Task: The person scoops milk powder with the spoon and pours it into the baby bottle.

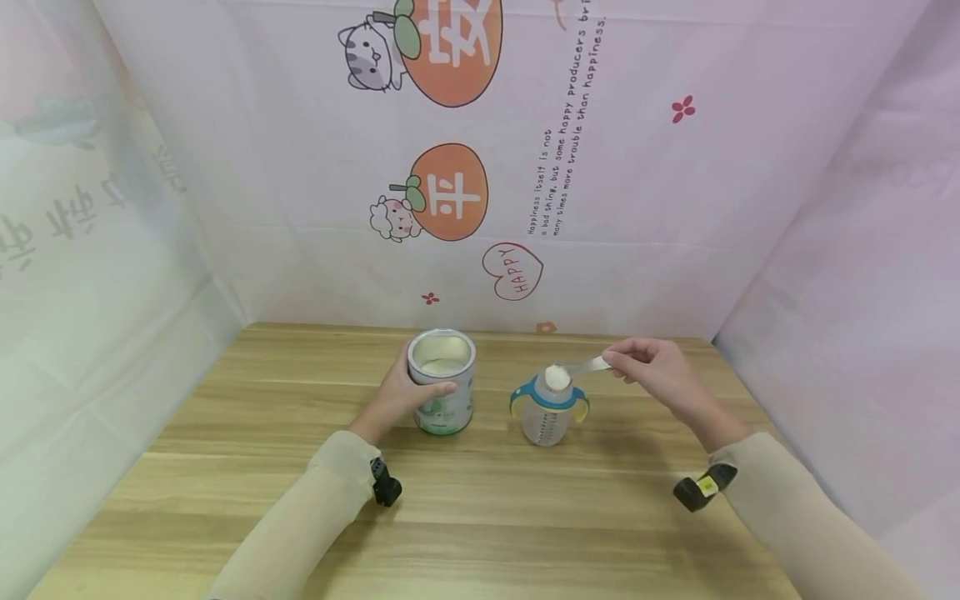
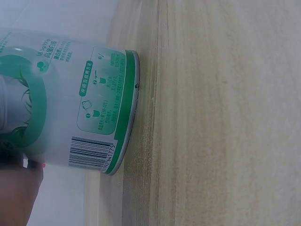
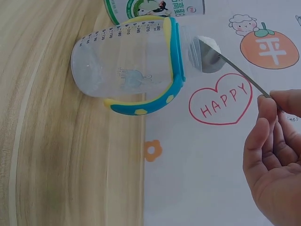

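My left hand grips an open milk powder can round its side, with the thumb across the front. Pale powder shows inside it. The can's green and white label fills part of the left wrist view, its base at the wooden tabletop. My right hand pinches the end of a metal spoon by its handle. Heaped white powder lies in the spoon's bowl, right at the mouth of a clear baby bottle. The bottle stands upright, uncapped, with blue and yellow handles.
Both things stand on a wooden table, the bottle to the right of the can. A printed cloth hangs behind the table's back edge, and pale cloth also covers the left and right sides. Each wrist wears a small black camera.
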### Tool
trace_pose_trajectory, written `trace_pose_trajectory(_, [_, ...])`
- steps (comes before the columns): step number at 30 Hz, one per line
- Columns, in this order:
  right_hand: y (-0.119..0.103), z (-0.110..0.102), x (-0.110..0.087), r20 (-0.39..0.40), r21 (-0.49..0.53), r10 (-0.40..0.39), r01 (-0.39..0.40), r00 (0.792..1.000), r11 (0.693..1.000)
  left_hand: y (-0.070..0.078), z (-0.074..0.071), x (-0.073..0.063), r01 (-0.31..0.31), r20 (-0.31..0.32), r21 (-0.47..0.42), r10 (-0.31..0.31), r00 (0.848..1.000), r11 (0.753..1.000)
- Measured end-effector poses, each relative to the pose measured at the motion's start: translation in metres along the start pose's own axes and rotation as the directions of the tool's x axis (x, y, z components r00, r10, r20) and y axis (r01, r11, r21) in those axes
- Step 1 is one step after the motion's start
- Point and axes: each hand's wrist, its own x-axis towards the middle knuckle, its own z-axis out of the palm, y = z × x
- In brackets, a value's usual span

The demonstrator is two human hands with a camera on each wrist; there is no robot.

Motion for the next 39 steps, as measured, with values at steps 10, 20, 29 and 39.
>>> trace_pose_trajectory(10, [-0.005, 0.004, -0.004, -0.009, -0.084, -0.094, 0.092, 0.996, 0.992, -0.021, 0.001, 0.01, -0.027, -0.025, -0.009, 0.026, 0.999, 1.0])
trace_pose_trajectory(20, [-0.005, 0.012, -0.009, -0.038, -0.218, -0.281, 0.266, 0.959, 0.939, -0.021, 0.001, 0.008, -0.042, -0.039, 0.002, 0.042, 0.998, 0.999])
trace_pose_trajectory(29, [-0.004, 0.019, -0.01, -0.035, -0.327, -0.529, 0.491, 0.848, 0.808, -0.02, 0.001, 0.009, -0.033, -0.031, 0.002, 0.033, 0.999, 0.999])
trace_pose_trajectory(39, [-0.007, 0.021, -0.011, 0.068, -0.407, -0.731, 0.688, 0.679, 0.601, -0.019, -0.001, 0.013, 0.006, -0.005, 0.005, -0.006, 1.0, 1.0])
